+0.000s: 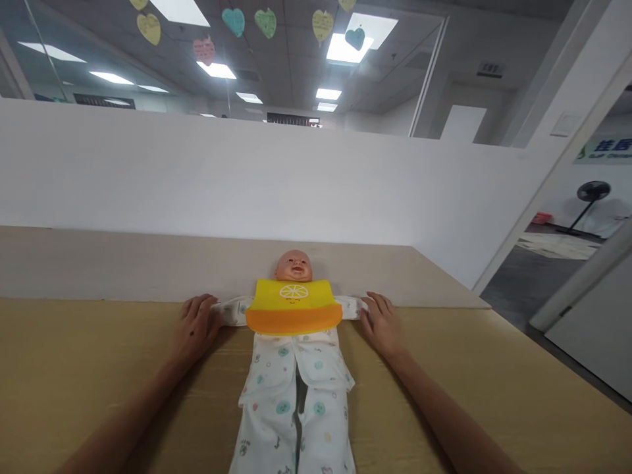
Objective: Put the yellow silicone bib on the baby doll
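A baby doll (293,266) lies on its back on the table, head away from me, in a white printed outfit (323,362) that is open between the legs. Over its chest is a yellow bib (316,293) with a lemon-slice face and an orange pocket (293,320). Both doll arms stretch out sideways. My left hand (197,324) is closed at the end of the left-side sleeve (234,311). At the other side, my right hand (381,322) has its thumb and fingers around the end of the right-side sleeve (350,307). The doll's own hands are hidden.
The table has a tan wood-look surface (469,368) in front and a paler strip (123,260) behind. A white wall (222,171) with glass above borders the far side. At right, a doorway shows a black fan (593,191). Paper hearts (265,24) hang on the glass.
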A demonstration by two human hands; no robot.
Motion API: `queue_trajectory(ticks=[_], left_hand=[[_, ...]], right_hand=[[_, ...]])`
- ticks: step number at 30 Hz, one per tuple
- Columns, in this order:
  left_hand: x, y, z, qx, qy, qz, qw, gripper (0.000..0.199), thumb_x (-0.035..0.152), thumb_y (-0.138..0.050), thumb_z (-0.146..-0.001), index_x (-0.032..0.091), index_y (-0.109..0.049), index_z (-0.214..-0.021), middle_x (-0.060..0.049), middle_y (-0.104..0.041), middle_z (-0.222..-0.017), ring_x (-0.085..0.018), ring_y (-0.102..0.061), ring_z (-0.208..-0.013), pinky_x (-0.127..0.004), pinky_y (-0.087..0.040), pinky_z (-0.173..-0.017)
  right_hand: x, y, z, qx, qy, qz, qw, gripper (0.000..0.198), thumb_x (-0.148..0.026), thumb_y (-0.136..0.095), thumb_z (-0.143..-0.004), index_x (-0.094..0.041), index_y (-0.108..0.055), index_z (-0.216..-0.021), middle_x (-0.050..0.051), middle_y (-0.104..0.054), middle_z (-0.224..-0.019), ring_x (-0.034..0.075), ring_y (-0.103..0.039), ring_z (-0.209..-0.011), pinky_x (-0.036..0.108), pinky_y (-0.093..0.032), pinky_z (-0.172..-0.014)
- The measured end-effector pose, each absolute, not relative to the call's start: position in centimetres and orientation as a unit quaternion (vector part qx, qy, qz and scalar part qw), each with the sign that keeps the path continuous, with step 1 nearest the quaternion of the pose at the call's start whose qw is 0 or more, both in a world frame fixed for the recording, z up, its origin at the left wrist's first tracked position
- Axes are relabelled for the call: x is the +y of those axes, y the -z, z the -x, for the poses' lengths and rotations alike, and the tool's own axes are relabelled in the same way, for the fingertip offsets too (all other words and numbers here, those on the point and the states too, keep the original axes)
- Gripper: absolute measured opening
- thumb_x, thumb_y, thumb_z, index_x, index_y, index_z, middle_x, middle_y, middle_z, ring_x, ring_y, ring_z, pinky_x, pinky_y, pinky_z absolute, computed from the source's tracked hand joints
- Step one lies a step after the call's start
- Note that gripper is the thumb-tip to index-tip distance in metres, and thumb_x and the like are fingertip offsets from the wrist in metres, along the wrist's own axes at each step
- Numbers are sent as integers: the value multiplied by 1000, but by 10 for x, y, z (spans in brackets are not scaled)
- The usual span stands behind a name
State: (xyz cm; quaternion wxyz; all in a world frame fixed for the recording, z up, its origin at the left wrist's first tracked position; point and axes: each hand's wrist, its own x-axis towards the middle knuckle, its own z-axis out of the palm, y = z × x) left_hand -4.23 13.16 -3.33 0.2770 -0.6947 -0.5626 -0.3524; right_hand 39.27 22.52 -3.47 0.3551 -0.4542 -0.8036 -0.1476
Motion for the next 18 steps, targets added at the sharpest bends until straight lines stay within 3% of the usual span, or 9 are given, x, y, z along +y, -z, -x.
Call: queue_trajectory(ticks=[3,6,12,15,18], left_hand=[[114,35,28,-560,349,709,248,16,24,-44,-85,17,-56,-93,-12,-61,-94,-27,-55,-93,-43,-46,-85],[87,38,3,-551,316,748,193,13,20,-45,-78,20,-57,-81,-8,-61,-82,-25,-54,-83,-40,-47,-77],[32,41,-52,-595,293,746,56,38,16,-49,-67,21,-59,-104,-10,-62,-102,-28,-54,-99,-43,-47,-86],[21,38,-66,-633,277,723,12,40,20,-51,-72,20,-58,-111,-11,-60,-109,-29,-52,-103,-45,-46,-90],[18,36,-74,-678,241,694,18,37,22,-51,-76,19,-60,-111,-14,-56,-116,-32,-49,-110,-47,-44,-92]], right_hand=[[197,33,-385,-822,130,438,341,32,-24,-43,-85,-14,-57,-114,16,-56,-122,30,-47,-118,50,-38,-101],[164,36,-377,-839,68,421,337,47,-18,-44,-78,-15,-48,-125,16,-51,-130,29,-48,-121,49,-38,-103],[114,53,-367,-861,-87,382,325,86,-13,-43,-69,-16,-9,-147,17,-31,-149,27,-36,-135,46,-41,-105],[100,54,-359,-871,-105,369,307,86,-19,-49,-73,-17,-6,-148,17,-25,-151,29,-29,-139,46,-38,-107],[91,49,-348,-835,-109,409,352,76,-26,-48,-80,-20,-10,-146,17,-31,-147,28,-35,-135,46,-42,-104]])
